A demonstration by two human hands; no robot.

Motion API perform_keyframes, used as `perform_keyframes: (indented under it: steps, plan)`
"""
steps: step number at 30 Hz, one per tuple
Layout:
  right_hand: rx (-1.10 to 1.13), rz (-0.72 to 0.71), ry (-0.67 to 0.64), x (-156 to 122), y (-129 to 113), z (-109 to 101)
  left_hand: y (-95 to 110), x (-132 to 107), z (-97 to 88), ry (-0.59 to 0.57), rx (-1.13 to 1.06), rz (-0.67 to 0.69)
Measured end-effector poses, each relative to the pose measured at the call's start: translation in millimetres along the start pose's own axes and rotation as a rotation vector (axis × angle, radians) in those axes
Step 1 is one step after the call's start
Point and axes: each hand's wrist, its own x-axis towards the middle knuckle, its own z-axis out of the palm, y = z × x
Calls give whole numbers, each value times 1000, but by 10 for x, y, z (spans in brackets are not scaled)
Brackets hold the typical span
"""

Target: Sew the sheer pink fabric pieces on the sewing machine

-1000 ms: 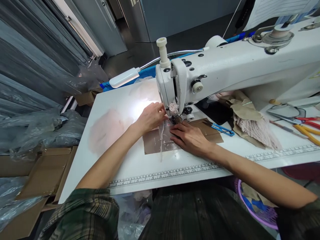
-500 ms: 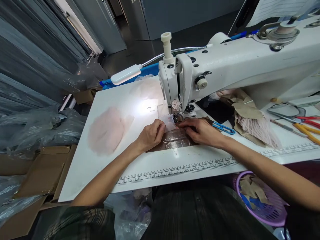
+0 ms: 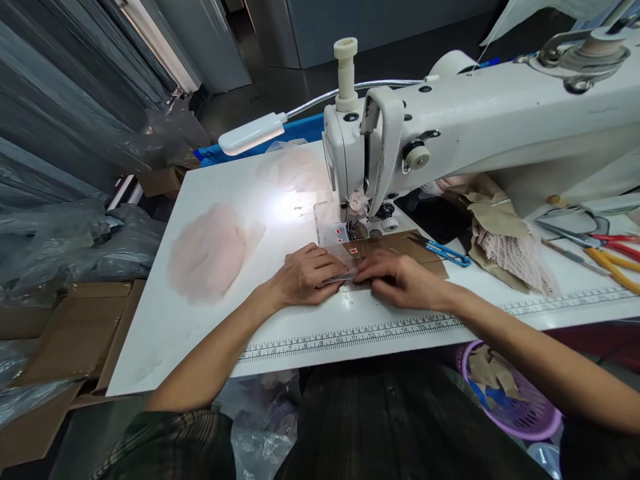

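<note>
The sheer piece (image 3: 334, 235) is laid at the needle end of the sewing machine (image 3: 343, 157), its near edge pinched by the curled left hand (image 3: 311, 275). It is touched by the half-closed right hand (image 3: 400, 279); whether it is gripped there cannot be told. Skewing could be caused by uneven pulling.

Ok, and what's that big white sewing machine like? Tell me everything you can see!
The sewing machine is white and a bit shiny, like painted metal, and stands on the white table. Its long arm runs off the picture's right side. A tall cream knob tops its head, a round dial sits on the front, and something pale pink and ruffled is low down. A see-through piece lies by its foot. The needle is too small to make out.
</note>
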Motion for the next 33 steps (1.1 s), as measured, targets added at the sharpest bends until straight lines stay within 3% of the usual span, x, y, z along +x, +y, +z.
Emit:
perform_keyframes:
  steps: [4,8,12,15,20,24,29,33]
  plan:
    - [-95,126,122,79,148,-118,-19,-22,37,6,32,15]
    - [-223,76,53,179,163,-110,-4,-15,58,46,77,11]
    - [-313,40,5,234,159,-62,9,-16,78,197,132,-36]
    - [-303,25,20,227,207,-21,8,-27,102,254,146,-30]
    - [-202,11,72,173,269,13,15,-41,131,236,143,21]
    - [-134,69,137,132,228,-30,13,-56,131,257,141,-34]
    - [-248,-22,-42,105,116,-6,7,-74,129,284,117,-132]
    - [-430,-55,-129,115,73,54,1,-54,152,266,87,-89]
